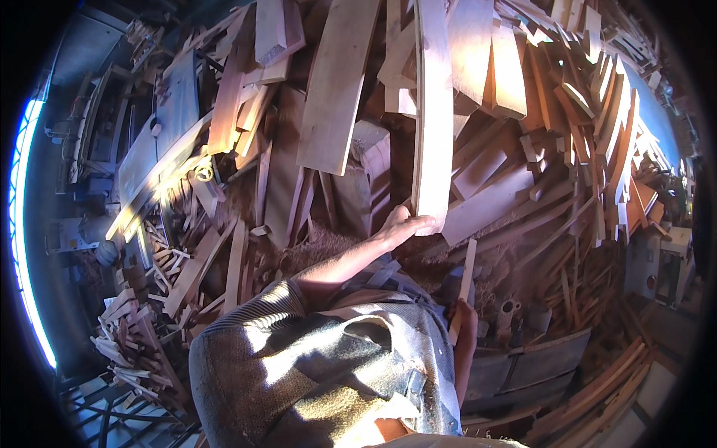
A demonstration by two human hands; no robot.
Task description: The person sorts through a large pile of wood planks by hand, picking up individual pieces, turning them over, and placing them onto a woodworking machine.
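Note:
My left hand [402, 226] is closed on the near end of a long, pale wooden board [433, 119]. The board runs straight away from me over the heap, with its top catching the light. Down at my right side, my right hand [464, 319] is closed round a thin wooden strip [467, 272] that points up and away. Part of that hand is in shadow. To the left of the long board lies a wide plank [336, 89], close to a thick wooden block [370, 160].
Piled wooden offcuts [246, 97] surround me, leaning at many angles. Short scraps [138, 340] lie heaped at the left. Narrow slats [609, 119] stand at the far right. A dark grey panel [523, 369] lies near my right side, with curved boards [605, 384] beyond it.

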